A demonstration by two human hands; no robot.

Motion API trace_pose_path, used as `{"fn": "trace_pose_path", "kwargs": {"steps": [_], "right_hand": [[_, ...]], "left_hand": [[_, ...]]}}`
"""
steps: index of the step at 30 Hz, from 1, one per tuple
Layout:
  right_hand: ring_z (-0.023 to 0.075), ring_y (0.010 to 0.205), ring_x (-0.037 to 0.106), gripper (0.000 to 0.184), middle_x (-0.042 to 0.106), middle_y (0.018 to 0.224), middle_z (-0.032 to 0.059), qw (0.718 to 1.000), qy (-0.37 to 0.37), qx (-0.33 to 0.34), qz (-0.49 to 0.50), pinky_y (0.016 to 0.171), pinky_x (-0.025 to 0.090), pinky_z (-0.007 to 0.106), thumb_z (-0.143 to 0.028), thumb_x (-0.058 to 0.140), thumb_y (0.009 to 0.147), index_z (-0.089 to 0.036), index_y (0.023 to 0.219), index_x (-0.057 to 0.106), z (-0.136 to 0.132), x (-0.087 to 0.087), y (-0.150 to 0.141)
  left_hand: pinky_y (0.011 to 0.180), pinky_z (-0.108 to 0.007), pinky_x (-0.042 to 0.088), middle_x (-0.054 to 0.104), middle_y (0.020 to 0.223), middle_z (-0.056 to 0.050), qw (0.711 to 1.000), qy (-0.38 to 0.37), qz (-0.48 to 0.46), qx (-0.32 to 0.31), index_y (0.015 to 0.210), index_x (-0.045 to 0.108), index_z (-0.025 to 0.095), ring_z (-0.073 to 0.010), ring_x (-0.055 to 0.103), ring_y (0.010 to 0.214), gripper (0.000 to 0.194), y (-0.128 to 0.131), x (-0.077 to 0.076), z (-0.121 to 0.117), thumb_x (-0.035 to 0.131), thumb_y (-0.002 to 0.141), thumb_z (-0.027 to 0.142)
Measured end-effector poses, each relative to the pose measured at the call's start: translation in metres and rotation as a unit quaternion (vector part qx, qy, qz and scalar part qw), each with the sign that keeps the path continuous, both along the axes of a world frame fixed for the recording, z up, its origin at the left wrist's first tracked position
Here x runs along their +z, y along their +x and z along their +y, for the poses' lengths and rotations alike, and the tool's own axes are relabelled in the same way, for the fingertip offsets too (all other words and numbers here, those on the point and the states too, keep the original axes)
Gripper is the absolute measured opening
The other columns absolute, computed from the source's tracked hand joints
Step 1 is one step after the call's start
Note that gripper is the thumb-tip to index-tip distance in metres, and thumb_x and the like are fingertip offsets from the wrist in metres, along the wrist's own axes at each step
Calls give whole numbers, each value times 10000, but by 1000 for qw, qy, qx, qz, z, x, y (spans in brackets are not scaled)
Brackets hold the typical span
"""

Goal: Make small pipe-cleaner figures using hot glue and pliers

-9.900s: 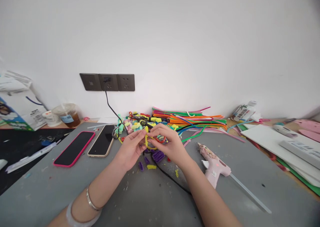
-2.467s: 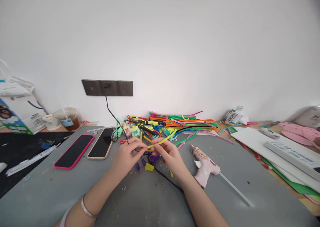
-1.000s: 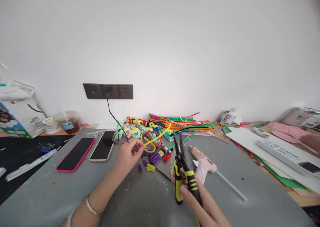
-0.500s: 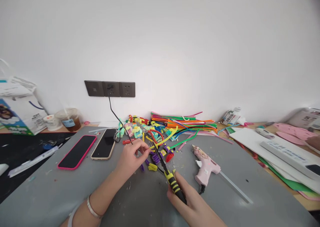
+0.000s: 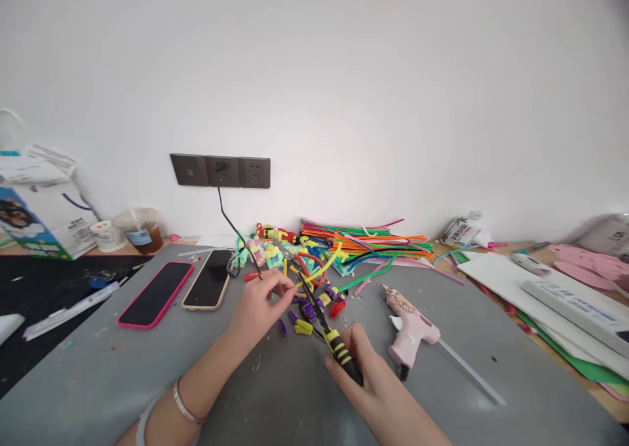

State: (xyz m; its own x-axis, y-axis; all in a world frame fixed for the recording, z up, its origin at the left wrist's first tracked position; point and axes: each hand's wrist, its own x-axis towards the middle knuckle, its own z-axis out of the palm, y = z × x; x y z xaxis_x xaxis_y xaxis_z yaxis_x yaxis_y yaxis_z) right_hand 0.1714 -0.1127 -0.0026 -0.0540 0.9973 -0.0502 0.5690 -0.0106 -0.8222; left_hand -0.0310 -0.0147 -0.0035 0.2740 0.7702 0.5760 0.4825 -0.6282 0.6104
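Between thumb and fingertips, my left hand (image 5: 265, 302) pinches one end of a yellow pipe cleaner (image 5: 324, 266), whose free end points up and right. My right hand (image 5: 366, 367) is wrapped around the black-and-yellow handles of a pair of pliers (image 5: 339, 351). The tips of the pliers' jaws lie at the yellow pipe cleaner, close beside my left fingertips. Just beyond and below the jaws are a purple-and-yellow pipe-cleaner figure (image 5: 327, 297), a red piece (image 5: 337, 309) and a short folded yellow piece (image 5: 303, 327).
A pink glue gun (image 5: 410, 328) with a glue stick lies at right. Bundled pipe cleaners (image 5: 383, 243) and small pipe-cleaner figures (image 5: 272, 255) lie by the wall. Two phones (image 5: 156, 295) are at left, near an iced drink cup (image 5: 140, 231). Papers (image 5: 550, 302) lie at far right.
My right hand let go of the yellow pipe cleaner and picked up the pliers, then brought their jaws over to it. My left hand kept its pinch.
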Motion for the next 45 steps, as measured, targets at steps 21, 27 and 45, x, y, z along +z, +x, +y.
{"fn": "trace_pose_path", "kwargs": {"steps": [21,27,45], "right_hand": [[257,1024,650,314,711,1071,83,994,0,-17,105,862,515,322,-420,636,788,-225,1019,549,27,13,-5],[232,875,666,328,711,969,56,997,-18,-11,77,754,512,292,-361,619,774,-232,1062,531,12,10,-6],[172,758,566,147,548,800,-29,997,-27,48,52,685,450,237,-250,541,813,-244,937,461,-5,-11,7]], "left_hand": [[583,-257,523,703,748,-36,973,-146,-176,42,781,675,192,-189,672,669,184,-8,0,11,627,841,360],[548,-254,498,661,631,-11,955,-216,-202,3,755,646,192,-180,660,593,213,-4,7,4,629,826,393],[603,-214,430,591,748,-12,947,-274,-136,-94,744,601,161,-130,530,674,204,1,9,-4,610,832,345]]}}
